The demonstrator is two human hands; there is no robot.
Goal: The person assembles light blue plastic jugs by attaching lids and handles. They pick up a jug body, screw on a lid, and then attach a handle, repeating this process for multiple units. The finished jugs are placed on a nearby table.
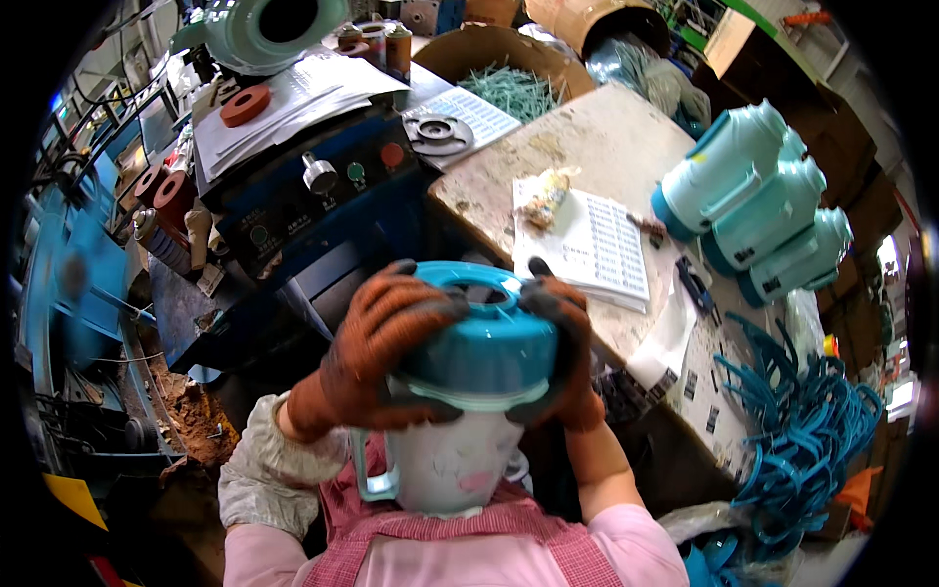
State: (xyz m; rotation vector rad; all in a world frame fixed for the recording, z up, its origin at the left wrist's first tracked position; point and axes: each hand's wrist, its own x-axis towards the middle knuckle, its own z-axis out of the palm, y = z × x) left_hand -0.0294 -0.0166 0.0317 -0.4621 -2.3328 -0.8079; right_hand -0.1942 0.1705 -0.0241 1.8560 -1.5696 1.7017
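Against my apron I hold a pale mint thermos jug shell (455, 460) with its wide teal base ring (479, 357) uppermost. The ring has a round opening in its top face. My left hand (381, 342), in an orange-brown glove with dark fingertips, is wrapped round the ring's left side, with its thumb lower near the seam. On the opposite side my right hand (567, 342), gloved likewise, closes round the ring; part of its fingers is hidden. The jug's handle hangs at the lower left, and a pink print shows on the body.
A worktable (606, 127) to the right bears printed sheets (597, 249), a dark cutter (695, 286) and several mint jugs (768, 210) with teal bases. Teal plastic strips (802, 421) are heaped beyond its edge. Ahead stands a dark machine control panel (313, 186) with knobs.
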